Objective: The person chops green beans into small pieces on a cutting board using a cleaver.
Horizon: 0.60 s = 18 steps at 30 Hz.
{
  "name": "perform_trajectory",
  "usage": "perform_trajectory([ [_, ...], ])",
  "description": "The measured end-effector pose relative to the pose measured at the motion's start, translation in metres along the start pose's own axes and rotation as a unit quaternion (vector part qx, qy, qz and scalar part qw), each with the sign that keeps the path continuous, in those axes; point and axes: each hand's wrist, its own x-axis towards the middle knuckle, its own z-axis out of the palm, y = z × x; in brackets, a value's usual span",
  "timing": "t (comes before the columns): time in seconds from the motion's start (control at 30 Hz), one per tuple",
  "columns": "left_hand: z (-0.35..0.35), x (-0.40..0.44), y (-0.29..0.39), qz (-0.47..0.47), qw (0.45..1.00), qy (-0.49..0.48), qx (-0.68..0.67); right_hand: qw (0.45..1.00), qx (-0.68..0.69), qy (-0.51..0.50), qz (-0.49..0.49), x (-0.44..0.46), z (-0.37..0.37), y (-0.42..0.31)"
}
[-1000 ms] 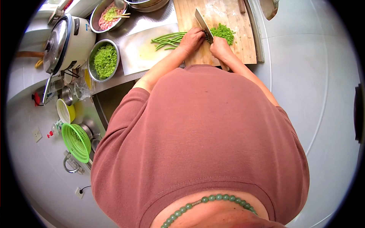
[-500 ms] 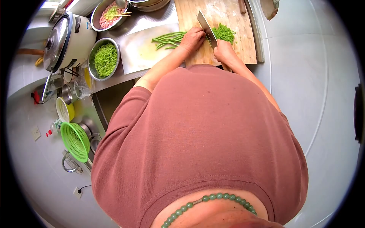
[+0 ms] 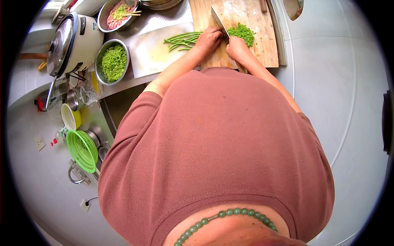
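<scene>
My right hand (image 3: 238,49) is closed round the handle of a cleaver (image 3: 220,24). The broad blade stands on edge over the wooden cutting board (image 3: 254,57). Against the blade's left side, my left hand (image 3: 209,40) has its fingers curled down on a bunch of long green beans (image 3: 182,40). The beans trail left from that hand onto a pale, flat sheet (image 3: 150,57). To the right of the cleaver lies a heap of finely chopped green beans (image 3: 243,35). The cut ends under my left fingers are hidden.
A metal bowl of chopped greens (image 3: 114,63) stands left of the sheet. Behind it is a bowl of minced meat (image 3: 119,16) with chopsticks. A rice cooker (image 3: 84,43) is at the far left; a green colander (image 3: 82,151) sits lower down.
The cleaver and my right hand have shifted slightly left, toward my left hand. My left hand stays on the beans.
</scene>
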Motion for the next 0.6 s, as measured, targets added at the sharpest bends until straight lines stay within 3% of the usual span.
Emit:
perform_trajectory([
  [0.33,-0.005,0.000,0.004,-0.005,1.000,-0.019,-0.005,0.997,0.066,-0.011,0.039,0.005,0.004,0.009],
  [0.6,-0.007,0.000,0.005,0.009,0.999,-0.010,0.029,0.999,0.013,0.035,-0.019,0.006,0.012,0.016],
])
